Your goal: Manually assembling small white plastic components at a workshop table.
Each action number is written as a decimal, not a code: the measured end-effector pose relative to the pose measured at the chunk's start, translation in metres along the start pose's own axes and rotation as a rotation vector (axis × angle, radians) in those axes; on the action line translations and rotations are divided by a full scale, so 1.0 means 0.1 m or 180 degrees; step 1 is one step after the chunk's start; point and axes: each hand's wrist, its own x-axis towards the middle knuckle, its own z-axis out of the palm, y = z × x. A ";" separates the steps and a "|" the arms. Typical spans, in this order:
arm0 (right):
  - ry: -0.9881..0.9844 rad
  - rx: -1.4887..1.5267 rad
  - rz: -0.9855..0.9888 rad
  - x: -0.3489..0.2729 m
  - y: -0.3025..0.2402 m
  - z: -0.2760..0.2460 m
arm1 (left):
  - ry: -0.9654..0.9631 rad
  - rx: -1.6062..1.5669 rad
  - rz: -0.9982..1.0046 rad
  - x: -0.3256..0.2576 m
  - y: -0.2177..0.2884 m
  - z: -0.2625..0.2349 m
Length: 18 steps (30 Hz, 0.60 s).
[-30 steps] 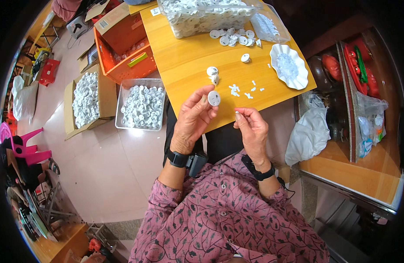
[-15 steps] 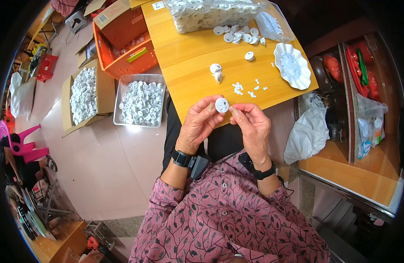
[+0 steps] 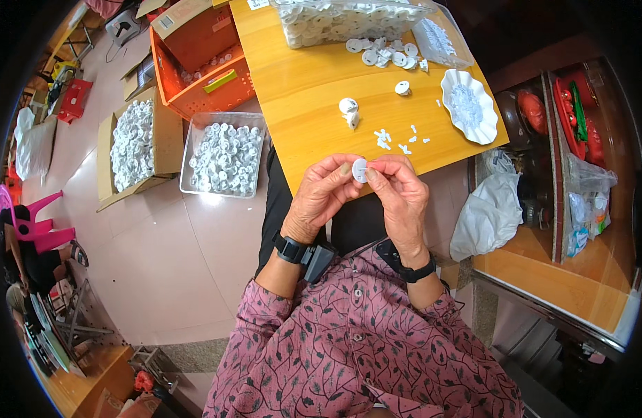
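My left hand (image 3: pixel 321 196) and my right hand (image 3: pixel 399 195) meet just below the near edge of the wooden table (image 3: pixel 321 104). Both pinch one small round white plastic part (image 3: pixel 360 170) between their fingertips. On the table beyond my hands lie two similar white parts (image 3: pixel 349 111), a single round one (image 3: pixel 402 88) and a scatter of tiny white pieces (image 3: pixel 397 139). A loose group of several round white parts (image 3: pixel 387 52) lies farther back.
A clear bin of white parts (image 3: pixel 349 21) stands at the table's far edge, a white scalloped dish (image 3: pixel 468 106) at the right. On the floor to the left: a clear tray of white parts (image 3: pixel 225 155), a cardboard box of them (image 3: pixel 134 143), an orange crate (image 3: pixel 209 63). A white bag (image 3: pixel 484 212) hangs right.
My right hand has closed in on the left, and both now grip the white part together; earlier the left hand alone held it. The hands rose slightly toward me.
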 end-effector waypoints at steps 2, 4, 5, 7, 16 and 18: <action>-0.0007 0.0032 -0.0001 -0.01 0.01 0.00 | 0.0034 -0.0012 -0.0025 -0.01 0.01 0.02; -0.0020 0.0020 -0.0018 -0.01 0.02 0.00 | 0.0019 -0.0014 -0.0026 -0.01 0.01 0.01; -0.0025 0.0021 -0.0019 -0.01 0.02 0.00 | 0.0003 -0.0015 -0.0030 -0.01 0.01 0.00; -0.0049 -0.0052 -0.0004 -0.01 0.02 -0.01 | 0.0010 -0.0009 -0.0030 -0.01 0.01 0.01; 0.0018 -0.0674 -0.0458 -0.01 0.06 -0.01 | 0.0024 0.0013 -0.0055 -0.01 0.00 0.00; 0.0007 -0.0763 -0.0487 -0.02 0.04 0.01 | 0.0025 0.0030 -0.0061 0.00 -0.01 0.00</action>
